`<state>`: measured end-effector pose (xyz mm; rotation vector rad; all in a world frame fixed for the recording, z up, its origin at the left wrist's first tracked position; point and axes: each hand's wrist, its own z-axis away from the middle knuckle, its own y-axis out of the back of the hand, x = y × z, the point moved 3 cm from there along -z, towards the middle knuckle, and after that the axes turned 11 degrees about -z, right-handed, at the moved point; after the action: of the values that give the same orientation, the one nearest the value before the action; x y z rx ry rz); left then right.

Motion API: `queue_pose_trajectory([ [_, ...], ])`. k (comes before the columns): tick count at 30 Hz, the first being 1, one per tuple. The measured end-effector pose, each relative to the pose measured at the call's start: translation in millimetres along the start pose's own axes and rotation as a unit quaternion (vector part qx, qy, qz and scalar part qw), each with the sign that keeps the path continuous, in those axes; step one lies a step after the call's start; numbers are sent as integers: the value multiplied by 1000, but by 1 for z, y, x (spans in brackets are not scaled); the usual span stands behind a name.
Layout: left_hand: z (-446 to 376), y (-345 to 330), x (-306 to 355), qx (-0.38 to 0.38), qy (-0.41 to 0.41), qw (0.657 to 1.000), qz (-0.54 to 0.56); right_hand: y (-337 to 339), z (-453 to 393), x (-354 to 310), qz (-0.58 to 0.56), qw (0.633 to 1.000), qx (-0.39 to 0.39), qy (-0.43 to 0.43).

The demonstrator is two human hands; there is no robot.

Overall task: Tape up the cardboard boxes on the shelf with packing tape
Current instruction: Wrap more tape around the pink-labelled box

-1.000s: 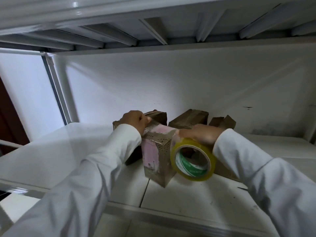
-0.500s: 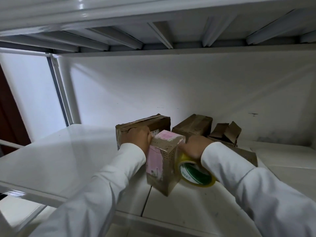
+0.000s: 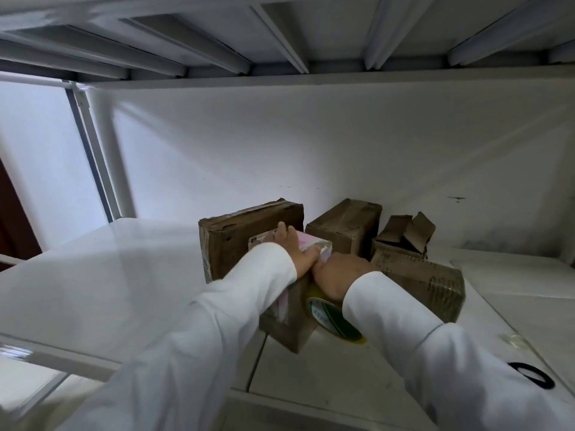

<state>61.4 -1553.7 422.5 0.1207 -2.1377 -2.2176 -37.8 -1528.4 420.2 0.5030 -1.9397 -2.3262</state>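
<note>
Fingers [image 3: 306, 251] flat on pink-labelled box [image 3: 289, 325]; tape roll [image 3: 334, 318] print unreadable.

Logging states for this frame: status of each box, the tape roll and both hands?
pink-labelled box: upright at shelf front, left hand pressed on top.
tape roll: against that box's right side, under right hand.
left hand: flat on box top.
right hand: on the roll; grip hidden.
left rear box: flaps closed.
middle rear box: closed.
right rear box: flaps open.
front right box: closed, lying flat.
</note>
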Motion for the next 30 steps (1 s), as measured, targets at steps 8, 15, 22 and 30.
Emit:
queue_pose_trajectory([
  [8, -18, -3, 2, 10, 165, 985, 52, -5, -8, 1, -115, 991, 7, -67],
  [15, -23, 14, -19, 157, 183, 968, -75, -8, -7, 2, -74, 996, 26, -52],
  [22, -16, 7, 9, 60, 71, 995, -28, -9, -20, 2, -91, 992, 32, -84],
  [30, -1, 2, 16, 9, -23, 1000, -16, -13, -21, 6, -131, 990, 14, -52],
])
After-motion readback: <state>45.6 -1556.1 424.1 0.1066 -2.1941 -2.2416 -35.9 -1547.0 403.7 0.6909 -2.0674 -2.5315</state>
